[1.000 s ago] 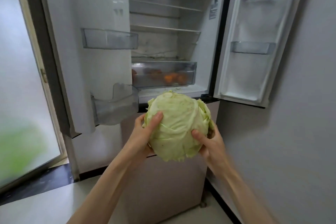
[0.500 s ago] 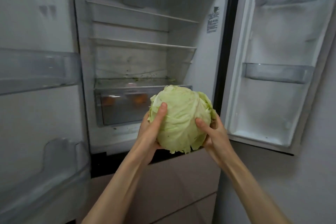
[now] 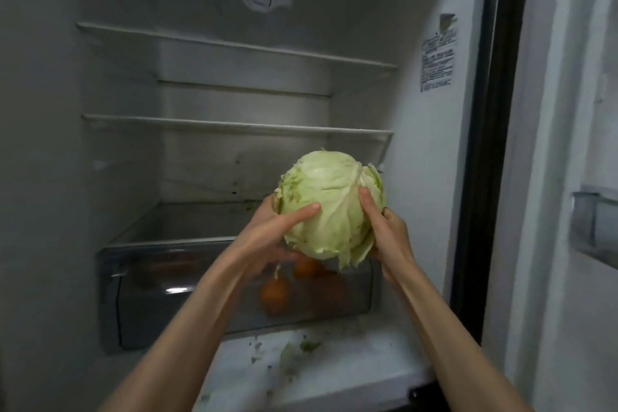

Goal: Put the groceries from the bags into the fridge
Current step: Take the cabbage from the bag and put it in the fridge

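A pale green cabbage (image 3: 329, 201) is held in the air inside the open fridge (image 3: 428, 150), just above the front right of the clear crisper drawer (image 3: 160, 304). My left hand (image 3: 267, 234) grips its left side, thumb across the front. My right hand (image 3: 389, 231) grips its right side, thumb pressed on the leaves. A loose leaf hangs from the cabbage's underside. Behind the drawer's front wall lie orange fruits (image 3: 274, 293).
Two bare glass shelves (image 3: 234, 125) span the fridge above the cabbage; the drawer's flat cover (image 3: 187, 221) lies at the left behind it. Leaf scraps (image 3: 301, 348) litter the white floor ledge. The right door with a bin (image 3: 595, 227) stands open.
The view has closed in on the fridge interior. Both hands have carried the cabbage forward and up, from in front of the fridge to above the crisper drawer.
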Demonstrator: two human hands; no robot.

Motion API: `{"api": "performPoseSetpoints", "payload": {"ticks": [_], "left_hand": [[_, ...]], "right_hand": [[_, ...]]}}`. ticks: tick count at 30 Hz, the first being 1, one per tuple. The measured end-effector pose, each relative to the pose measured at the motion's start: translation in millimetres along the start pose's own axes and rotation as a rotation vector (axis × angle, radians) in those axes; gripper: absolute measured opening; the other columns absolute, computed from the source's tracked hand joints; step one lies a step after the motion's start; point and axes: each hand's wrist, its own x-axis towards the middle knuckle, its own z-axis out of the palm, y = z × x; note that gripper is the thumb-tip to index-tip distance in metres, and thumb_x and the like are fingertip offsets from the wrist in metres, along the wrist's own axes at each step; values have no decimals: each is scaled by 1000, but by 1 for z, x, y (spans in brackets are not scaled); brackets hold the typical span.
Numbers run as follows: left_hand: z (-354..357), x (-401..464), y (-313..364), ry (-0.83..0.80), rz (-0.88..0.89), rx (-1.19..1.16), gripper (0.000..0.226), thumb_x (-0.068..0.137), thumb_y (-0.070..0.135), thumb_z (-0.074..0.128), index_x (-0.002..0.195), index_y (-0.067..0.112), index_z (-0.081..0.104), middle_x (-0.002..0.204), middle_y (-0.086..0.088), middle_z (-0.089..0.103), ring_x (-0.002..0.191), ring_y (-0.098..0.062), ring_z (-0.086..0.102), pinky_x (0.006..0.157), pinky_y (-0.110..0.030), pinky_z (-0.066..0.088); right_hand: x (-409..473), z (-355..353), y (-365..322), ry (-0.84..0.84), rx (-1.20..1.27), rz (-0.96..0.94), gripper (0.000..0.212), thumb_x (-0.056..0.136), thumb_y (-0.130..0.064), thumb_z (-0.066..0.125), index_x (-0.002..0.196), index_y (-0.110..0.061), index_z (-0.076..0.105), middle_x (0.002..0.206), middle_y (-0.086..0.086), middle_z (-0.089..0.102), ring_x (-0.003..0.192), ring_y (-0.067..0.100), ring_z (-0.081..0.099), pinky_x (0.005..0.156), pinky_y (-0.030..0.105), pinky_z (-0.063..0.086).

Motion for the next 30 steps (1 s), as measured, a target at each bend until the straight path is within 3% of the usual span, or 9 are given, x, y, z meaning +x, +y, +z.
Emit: {"api": "performPoseSetpoints", "payload": {"ticks": [4, 8, 10, 14, 16, 22, 24, 26, 30], "left_hand": [[-6, 53, 11, 48, -33, 68, 71, 61, 46, 80, 121, 20, 53, 117, -4, 62, 101, -25, 63, 69, -48, 58], [-8, 92, 11, 70, -34, 115, 63, 69, 57, 68, 118, 18, 56, 109, -3, 65, 95, -22, 65, 59, -32, 57], [-13, 108, 10, 84, -57, 118, 60, 76, 61, 59, 117, 17, 57, 104, -4, 64, 92, -21, 64, 56, -29, 56], [-17, 135, 8, 58, -118, 193, 59, 79, 65, 51, 116, 18, 53, 105, -11, 58, 93, -27, 61, 56, -28, 56], [-16, 147, 6, 51, -127, 218, 55, 80, 64, 51, 110, 18, 53, 97, -9, 58, 88, -24, 60, 55, -27, 54], [-18, 175, -8, 159, -104, 139, 43, 84, 60, 48, 95, 19, 58, 83, -8, 53, 65, -17, 50, 54, -23, 41], [-17, 182, -12, 160, -74, 153, 39, 86, 58, 47, 84, 21, 59, 78, -7, 53, 63, -16, 47, 56, -25, 37], [-15, 186, -14, 137, -45, 177, 37, 89, 53, 47, 93, 19, 63, 87, -7, 59, 73, -17, 56, 59, -25, 38], [-13, 186, -17, 126, -10, 163, 40, 92, 40, 48, 120, 13, 57, 110, -7, 61, 87, -17, 56, 64, -26, 42]], "right_hand": [[56, 13, 6, 56, -48, -45, 94, 51, -83, 60, 118, -18, 57, 110, 2, 67, 97, 18, 65, 88, 44, 54], [93, 15, 6, 66, -137, -7, 53, 77, -64, 57, 104, -18, 62, 106, 5, 66, 98, 25, 63, 90, 46, 52], [104, 17, 7, 75, -139, 43, 54, 79, -63, 56, 104, -16, 63, 104, 7, 64, 99, 28, 62, 87, 51, 52], [121, 18, 17, 156, -177, 137, 101, 52, -91, 45, 109, -10, 64, 114, 13, 64, 102, 35, 62, 82, 55, 53], [123, 17, 18, 151, -121, 171, 102, 55, -90, 44, 115, -8, 62, 115, 15, 63, 98, 37, 63, 70, 56, 56], [126, 16, 18, 138, -95, 169, 78, 85, -66, 40, 130, -2, 43, 120, 18, 51, 83, 41, 68, 44, 31, 55], [124, 17, 20, 118, -163, 123, 63, 88, -60, 42, 125, -8, 43, 105, 12, 56, 68, 35, 69, 47, 31, 56], [121, 17, 25, 86, -268, 70, 50, 91, -50, 48, 126, -15, 47, 94, 5, 59, 66, 30, 68, 50, 31, 56], [117, 18, 41, 58, -654, -2, 76, 75, -57, 59, 140, -23, 41, 120, 9, 64, 98, 31, 65, 85, 44, 54]]}}
